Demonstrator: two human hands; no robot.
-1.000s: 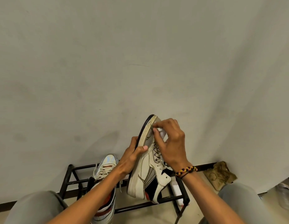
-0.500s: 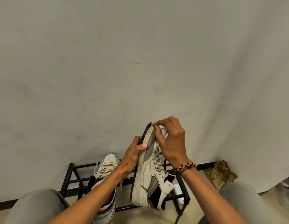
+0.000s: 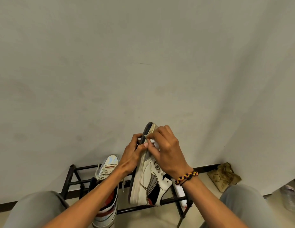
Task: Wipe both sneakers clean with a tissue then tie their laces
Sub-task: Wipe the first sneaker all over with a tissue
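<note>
Right hand (image 3: 166,152), fingers clamped on the tissue (image 3: 154,143), has slid down from the toe along the sneaker (image 3: 148,178); left hand (image 3: 132,155) still grips its sole. Wiping continues.

We see the left hand (image 3: 132,155) gripping a raised sneaker (image 3: 148,181) while the right hand (image 3: 168,152) presses a tissue (image 3: 154,143) near its toe; another sneaker (image 3: 107,186) sits on the rack (image 3: 72,175).

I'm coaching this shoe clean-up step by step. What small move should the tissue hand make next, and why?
Probably draw the tissue down the sidewall toward the heel: the right hand presses it near the toe of the held sneaker, the left hand steadies the sole, and the lower rubber edge looks grimy.
</note>
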